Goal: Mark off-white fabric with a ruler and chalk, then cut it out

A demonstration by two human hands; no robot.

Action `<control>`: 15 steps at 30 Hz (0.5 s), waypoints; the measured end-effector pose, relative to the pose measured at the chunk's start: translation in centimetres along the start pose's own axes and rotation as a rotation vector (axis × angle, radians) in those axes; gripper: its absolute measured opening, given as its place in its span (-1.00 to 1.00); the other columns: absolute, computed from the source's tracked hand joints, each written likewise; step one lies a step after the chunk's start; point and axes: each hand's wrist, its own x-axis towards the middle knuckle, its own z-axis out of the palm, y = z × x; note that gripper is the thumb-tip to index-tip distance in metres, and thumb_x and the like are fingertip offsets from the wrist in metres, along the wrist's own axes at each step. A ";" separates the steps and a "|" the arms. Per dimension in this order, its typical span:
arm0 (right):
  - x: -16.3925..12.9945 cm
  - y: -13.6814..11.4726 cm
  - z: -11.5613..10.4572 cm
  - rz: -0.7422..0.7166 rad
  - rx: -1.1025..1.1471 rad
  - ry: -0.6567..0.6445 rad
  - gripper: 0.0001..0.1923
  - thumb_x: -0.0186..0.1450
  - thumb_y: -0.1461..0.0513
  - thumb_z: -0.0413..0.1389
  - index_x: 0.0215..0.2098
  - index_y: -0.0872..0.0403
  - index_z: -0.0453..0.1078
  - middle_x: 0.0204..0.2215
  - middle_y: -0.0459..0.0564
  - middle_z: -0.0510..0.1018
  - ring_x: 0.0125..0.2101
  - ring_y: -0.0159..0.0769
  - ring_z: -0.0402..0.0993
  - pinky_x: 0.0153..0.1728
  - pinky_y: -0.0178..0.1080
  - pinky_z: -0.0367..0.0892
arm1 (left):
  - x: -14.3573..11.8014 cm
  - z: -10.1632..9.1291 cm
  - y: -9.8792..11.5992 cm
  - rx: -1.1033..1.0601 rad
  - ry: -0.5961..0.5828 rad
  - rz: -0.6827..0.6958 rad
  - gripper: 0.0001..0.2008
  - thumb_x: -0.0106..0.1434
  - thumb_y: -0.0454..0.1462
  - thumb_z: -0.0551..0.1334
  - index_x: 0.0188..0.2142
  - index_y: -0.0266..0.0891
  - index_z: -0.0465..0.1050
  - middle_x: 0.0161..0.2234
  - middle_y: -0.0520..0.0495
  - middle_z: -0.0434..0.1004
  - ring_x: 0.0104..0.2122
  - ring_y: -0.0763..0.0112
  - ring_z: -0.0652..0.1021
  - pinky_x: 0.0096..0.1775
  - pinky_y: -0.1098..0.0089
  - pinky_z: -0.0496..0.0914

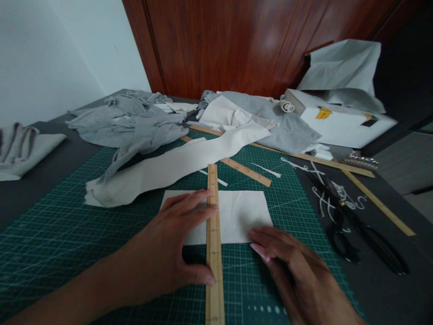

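Observation:
A wooden ruler [213, 253] lies lengthwise across a white rectangle of cloth [243, 212] on the green cutting mat [135, 253]. My left hand [176, 239] presses the ruler down, its thumb and fingertips spread along it and touching its left side and top. Part of the cloth is hidden under that hand. At the cloth's lower right corner, my right hand [297, 266] is closed, with a small pink piece [260, 251], apparently tailor's chalk, pinched in it. The fingertips rest on or just beside the cloth edge.
Beyond the cloth lie a long white cloth strip [162, 169], another ruler [248, 172] and grey fabric heaps [131, 117]. Black scissors [368, 234], cord scraps [343, 194] and a long wooden stick [379, 203] are at right. A white box [338, 117] stands behind.

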 end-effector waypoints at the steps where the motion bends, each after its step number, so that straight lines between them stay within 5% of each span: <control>1: 0.0 0.0 0.0 0.003 0.008 -0.002 -0.64 0.52 0.40 0.02 0.25 0.06 0.30 0.13 0.16 0.69 0.17 -0.10 0.63 0.17 -0.01 0.62 | 0.0 0.0 0.0 0.002 -0.003 -0.004 0.07 -0.02 0.25 0.51 0.42 0.04 0.28 0.54 -0.05 0.07 0.46 -0.14 0.19 0.38 -0.16 0.26; 15: 0.4 -0.1 -0.3 0.007 0.028 -0.013 -0.65 0.51 0.43 0.00 0.19 0.06 0.34 0.10 0.10 0.71 0.15 -0.19 0.64 0.21 -0.15 0.57 | 0.0 0.1 -0.2 -0.006 0.007 0.005 0.07 -0.03 0.28 0.50 0.40 0.05 0.30 0.53 -0.07 0.09 0.46 -0.15 0.20 0.37 -0.16 0.28</control>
